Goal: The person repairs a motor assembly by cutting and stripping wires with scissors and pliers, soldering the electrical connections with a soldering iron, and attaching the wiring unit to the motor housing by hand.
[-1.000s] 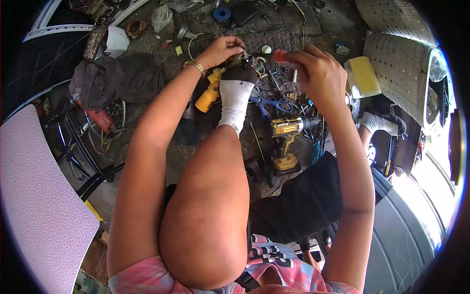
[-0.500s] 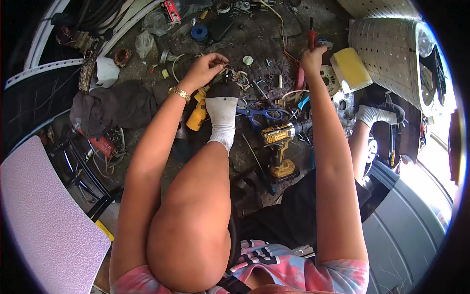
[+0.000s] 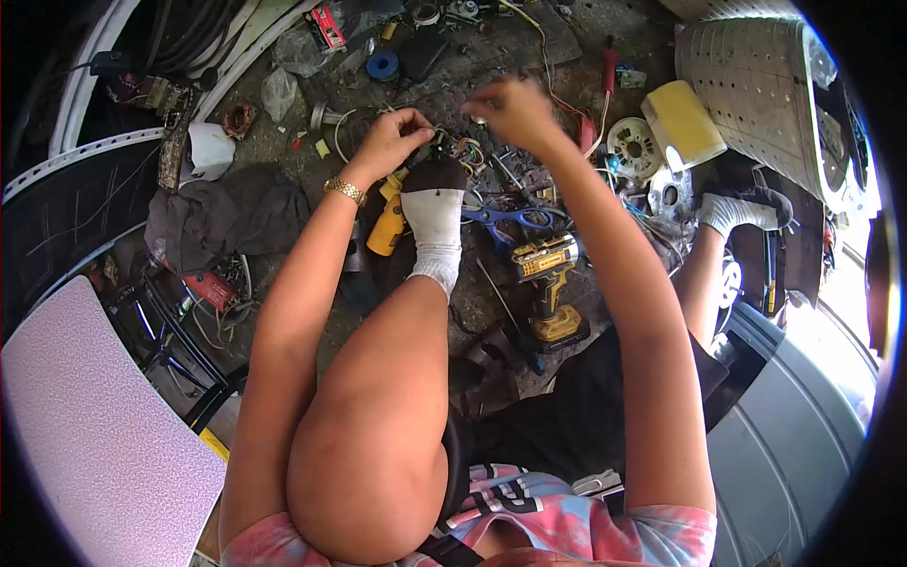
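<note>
Colored wires lie just far-right of the sock — likely light, limp, best pinched near their ends. Left hand curled, right hand blurred — whether either grips, I cannot tell.

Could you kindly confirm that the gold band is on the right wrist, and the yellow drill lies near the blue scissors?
The side is wrong: the head view shows the gold band on the wrist of the left hand. The yellow drill lies near the blue scissors.
</note>
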A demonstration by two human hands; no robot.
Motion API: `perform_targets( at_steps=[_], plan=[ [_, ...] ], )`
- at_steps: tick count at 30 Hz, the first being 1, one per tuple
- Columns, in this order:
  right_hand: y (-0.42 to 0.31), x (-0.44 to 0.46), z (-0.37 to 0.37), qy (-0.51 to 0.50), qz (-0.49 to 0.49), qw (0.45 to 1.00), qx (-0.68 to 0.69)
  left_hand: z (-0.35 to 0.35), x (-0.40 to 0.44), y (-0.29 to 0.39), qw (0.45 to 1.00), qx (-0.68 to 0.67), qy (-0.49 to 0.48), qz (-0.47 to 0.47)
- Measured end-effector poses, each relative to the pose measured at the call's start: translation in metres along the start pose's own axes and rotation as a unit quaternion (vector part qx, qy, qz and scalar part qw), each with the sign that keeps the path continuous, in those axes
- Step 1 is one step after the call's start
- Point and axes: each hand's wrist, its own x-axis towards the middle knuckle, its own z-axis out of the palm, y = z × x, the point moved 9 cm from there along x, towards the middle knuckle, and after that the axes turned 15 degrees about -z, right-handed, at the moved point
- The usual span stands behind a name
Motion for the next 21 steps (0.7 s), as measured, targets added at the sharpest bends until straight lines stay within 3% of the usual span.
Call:
perform_targets(
  at_steps=[1, 3, 7, 9, 12, 16, 18, 19, 21],
  plan=[
    [-0.013, 0.005, 0.003, 0.001, 0.001, 1.000, -0.001, 0.001, -0.002, 0.000, 1.000, 0.001, -0.001, 0.001],
    [-0.026, 0.009, 0.029, -0.155, 0.025, 0.987, -0.023, 0.001, -0.006, 0.003, 1.000, -0.019, -0.001, 0.021],
    [0.018, 0.033, 0.067, -0.137, 0.010, 0.988, 0.077, 0.000, -0.007, 0.002, 0.999, -0.030, -0.007, 0.016],
    [0.007, 0.031, 0.071, -0.212, -0.072, 0.963, 0.152, 0.000, -0.006, 0.002, 0.999, 0.008, -0.012, 0.033],
    [-0.002, 0.028, 0.067, -0.231, -0.079, 0.947, 0.209, 0.002, -0.003, -0.001, 0.999, -0.009, -0.023, 0.021],
    [-0.011, 0.026, 0.050, -0.189, -0.019, 0.973, 0.130, 0.007, 0.004, 0.008, 0.999, -0.011, -0.023, 0.032],
    [-0.014, 0.018, 0.040, -0.212, -0.018, 0.976, -0.039, 0.016, 0.010, 0.001, 0.998, 0.037, -0.050, -0.001],
    [-0.004, 0.022, 0.042, -0.211, -0.016, 0.976, -0.041, 0.018, 0.012, 0.000, 0.998, 0.036, -0.051, 0.002],
    [-0.016, 0.029, 0.053, -0.255, -0.119, 0.958, 0.058, 0.018, 0.011, -0.007, 0.999, 0.003, -0.046, -0.016]
  ],
)
